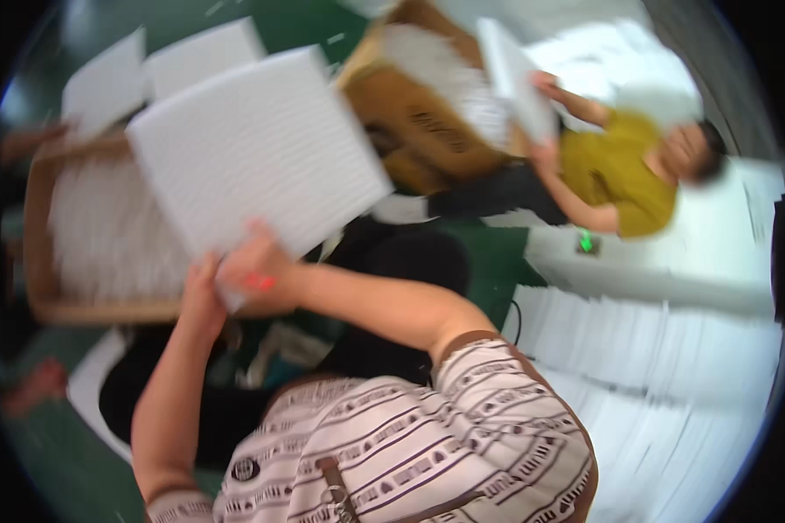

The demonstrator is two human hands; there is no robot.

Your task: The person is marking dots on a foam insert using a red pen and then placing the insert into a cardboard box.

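The left hand (202, 286) and right hand (262, 270) grip the near corner of a white sheet (257, 148), partly over the box (113, 311), probably light, stiff and brittle (opposite edges suit better).

Both arms (366, 301) were stretched ahead of the chest (384, 444), left hand (202, 288) beside right hand (260, 268) (both rather blurred), fingers (256, 232) bent.

Most things look smeary, as if shaken. The big white sheet (262, 148) and the right hand (260, 270) are fuzzy. The patterned shirt (410, 436) is clearer. The right side is bright, and the white stacks (654, 366) look washed out. The far left is dim. Black corners and blue rims circle the bent view.
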